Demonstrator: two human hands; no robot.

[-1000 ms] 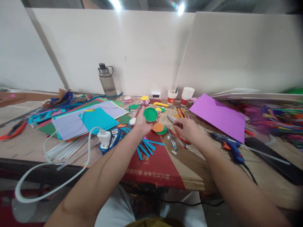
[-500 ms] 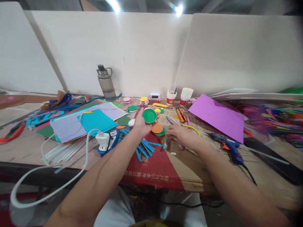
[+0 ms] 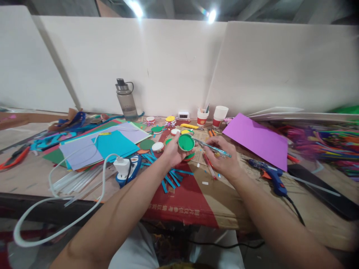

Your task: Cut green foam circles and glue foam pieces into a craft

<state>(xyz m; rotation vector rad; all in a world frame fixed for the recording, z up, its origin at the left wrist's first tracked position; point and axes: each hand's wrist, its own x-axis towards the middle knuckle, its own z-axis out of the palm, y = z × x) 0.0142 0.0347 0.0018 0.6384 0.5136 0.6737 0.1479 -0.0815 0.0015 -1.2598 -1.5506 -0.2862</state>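
My left hand (image 3: 171, 152) holds a round green disc (image 3: 186, 142) with a pale rim, face up, above the cardboard-covered table (image 3: 213, 194). My right hand (image 3: 221, 158) grips a translucent blue pen (image 3: 213, 148) whose tip points left, close to the disc's right edge. Under the hands lie blue paper strips (image 3: 171, 177) and an orange and a green paper circle, mostly hidden by the disc.
Coloured paper sheets (image 3: 103, 144) lie at left, a purple sheet (image 3: 256, 139) at right. A water bottle (image 3: 126, 99) and two paper cups (image 3: 211, 116) stand by the back wall. A blue glue gun (image 3: 270, 173), a white charger and cable (image 3: 123, 164) and loose pens (image 3: 209, 166) lie nearby.
My right hand took a pen off the table and lifted it to the green disc. My left hand with the disc shifted slightly right and lower.
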